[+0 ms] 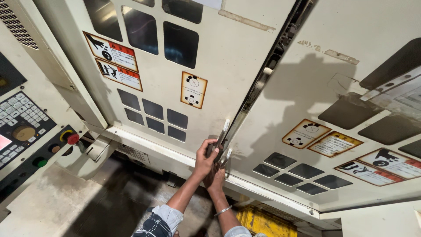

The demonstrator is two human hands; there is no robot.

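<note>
Both hands meet at the seam between two cream-painted sheet-metal doors. The left hand (205,157) curls closed around the slim, bright metal handle (222,136) of the left door (210,66) — the right hand (218,175) wraps the matching lower handle (226,156) on the right door (315,87), its wrist wearing a thin bangle (223,211).

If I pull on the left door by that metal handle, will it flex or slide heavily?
Probably heavy: the left door is a big metal panel with windows. Likely stiff, sliding rather than flexing. The handle looks smooth and thin, so the left hand and right hand might slip.
</note>
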